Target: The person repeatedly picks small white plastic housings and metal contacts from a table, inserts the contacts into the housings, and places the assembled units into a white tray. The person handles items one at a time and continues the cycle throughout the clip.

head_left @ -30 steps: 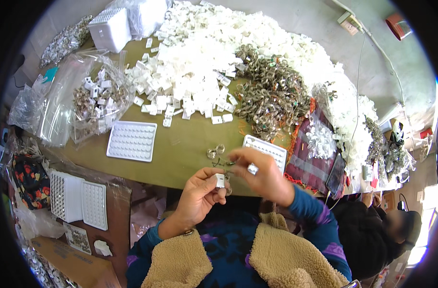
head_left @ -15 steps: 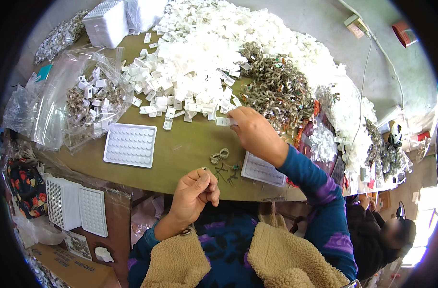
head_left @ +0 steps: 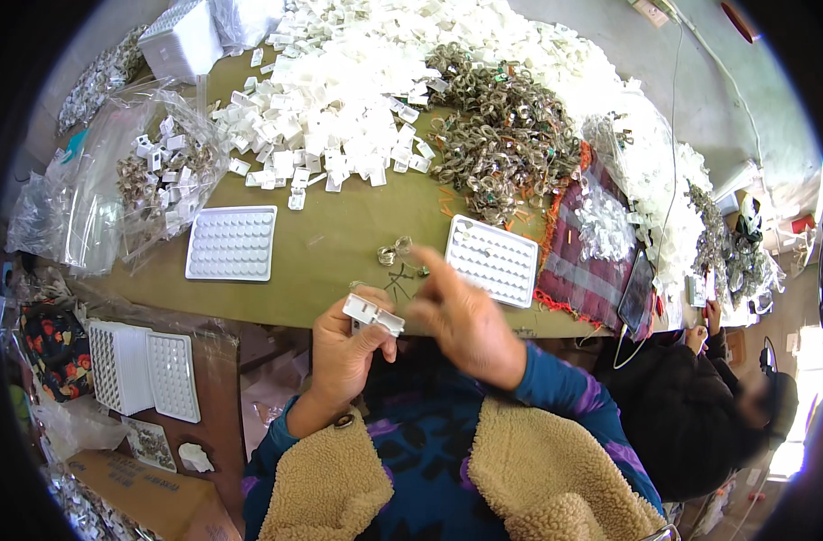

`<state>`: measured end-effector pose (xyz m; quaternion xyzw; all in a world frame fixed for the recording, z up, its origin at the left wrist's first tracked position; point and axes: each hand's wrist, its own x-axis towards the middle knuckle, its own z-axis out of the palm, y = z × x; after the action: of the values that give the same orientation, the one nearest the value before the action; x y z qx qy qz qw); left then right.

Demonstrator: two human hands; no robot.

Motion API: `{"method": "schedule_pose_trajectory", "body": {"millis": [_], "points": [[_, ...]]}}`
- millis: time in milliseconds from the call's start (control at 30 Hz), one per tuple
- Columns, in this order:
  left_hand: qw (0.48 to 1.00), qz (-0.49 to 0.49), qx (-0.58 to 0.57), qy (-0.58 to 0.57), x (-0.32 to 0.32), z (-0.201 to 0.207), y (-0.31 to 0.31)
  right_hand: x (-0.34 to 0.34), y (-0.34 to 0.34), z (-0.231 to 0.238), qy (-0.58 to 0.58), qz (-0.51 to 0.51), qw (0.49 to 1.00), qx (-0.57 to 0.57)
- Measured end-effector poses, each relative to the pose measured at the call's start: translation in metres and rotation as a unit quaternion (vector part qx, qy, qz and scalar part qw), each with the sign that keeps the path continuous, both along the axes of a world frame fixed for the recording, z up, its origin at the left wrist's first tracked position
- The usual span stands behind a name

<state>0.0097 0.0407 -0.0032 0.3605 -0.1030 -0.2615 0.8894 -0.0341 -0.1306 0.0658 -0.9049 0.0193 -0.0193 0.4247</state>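
Note:
A small white plastic housing [head_left: 372, 314], open on its upper side, is held in my left hand [head_left: 344, 356] at the table's front edge. Its fingers and thumb pinch the part's lower side. Close by on the right is my right hand [head_left: 470, 325], somewhat blurred, its index finger stretched out and apart from the thumb; nothing shows between them. Just beyond that fingertip lie small coiled wires [head_left: 389, 254]. Thin dark pieces [head_left: 399, 281] are scattered beside the coils. Past my right hand sits a white dimpled tray [head_left: 492, 261].
A heap of white housings [head_left: 330, 117] covers the back, with a pile of coiled wire parts [head_left: 501, 135] to its right. Another dimpled tray [head_left: 231, 243] and a clear bag of parts [head_left: 163, 171] are at left. A phone [head_left: 635, 288] lies on a plaid cloth [head_left: 592, 234] at right.
My right hand has come back from the heap's edge toward my body. A white housing is now in my left hand, which was empty-looking before. The whole view has shifted slightly.

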Motion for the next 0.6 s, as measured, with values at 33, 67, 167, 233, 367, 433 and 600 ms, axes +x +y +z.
{"method": "schedule_pose_trajectory", "body": {"millis": [33, 67, 167, 233, 367, 433, 600], "points": [[1.000, 0.012, -0.028, 0.008, 0.000, 0.001, 0.000, 0.007, -0.011, -0.001, -0.070, 0.007, 0.990, -0.123], [1.000, 0.024, 0.009, -0.002, 0.000, 0.002, 0.001, 0.013, -0.022, -0.003, -0.128, 0.019, 0.962, -0.241], [0.995, 0.046, 0.090, -0.017, 0.002, 0.006, 0.004, 0.025, -0.032, -0.019, -0.158, 0.060, 0.947, -0.274], [0.991, 0.041, 0.113, -0.054, 0.002, 0.008, 0.003, 0.029, -0.032, -0.029, -0.142, 0.083, 0.945, -0.284], [0.980, 0.047, 0.134, -0.141, 0.000, 0.008, -0.003, 0.022, -0.030, -0.025, -0.192, 0.102, 0.945, -0.243], [0.961, 0.059, 0.161, -0.215, 0.002, 0.009, -0.010, 0.014, -0.029, -0.014, -0.171, 0.134, 0.954, -0.209], [0.889, -0.006, 0.304, -0.342, 0.002, 0.015, -0.009, -0.005, -0.028, 0.002, -0.227, 0.196, 0.928, -0.221]]}}
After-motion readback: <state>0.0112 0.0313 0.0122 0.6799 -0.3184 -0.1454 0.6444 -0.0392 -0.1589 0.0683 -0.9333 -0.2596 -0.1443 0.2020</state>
